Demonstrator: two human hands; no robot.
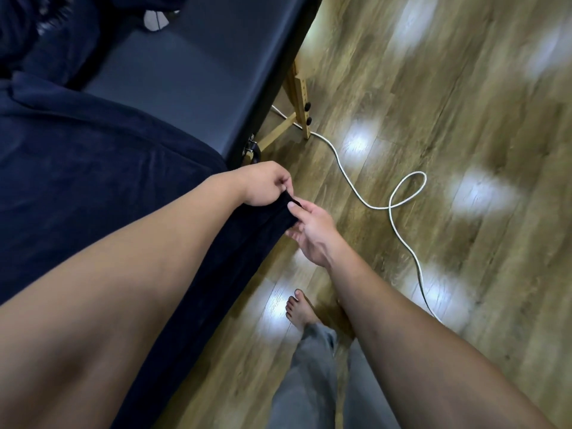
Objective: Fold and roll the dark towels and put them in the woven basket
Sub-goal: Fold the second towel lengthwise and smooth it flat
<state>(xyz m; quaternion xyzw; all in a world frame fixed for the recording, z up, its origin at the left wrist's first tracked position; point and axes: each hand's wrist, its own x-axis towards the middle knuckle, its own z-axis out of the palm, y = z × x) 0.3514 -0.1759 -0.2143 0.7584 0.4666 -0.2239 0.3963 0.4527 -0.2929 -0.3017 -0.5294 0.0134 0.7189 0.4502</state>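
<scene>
Now both hands, the left hand and the right hand, pinch one corner of the dark navy soft towel (it drapes over the padded grey counter) above the wooden floor.

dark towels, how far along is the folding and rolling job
Early. Done: nothing visibly; no rolled towel and no woven basket is in view. In hand: the left hand and right hand both pinch the same end of a dark towel that lies over the padded table, so folding seems to be starting. Left: folding, rolling and placing it; more dark cloth lies at the table's far end.
</scene>
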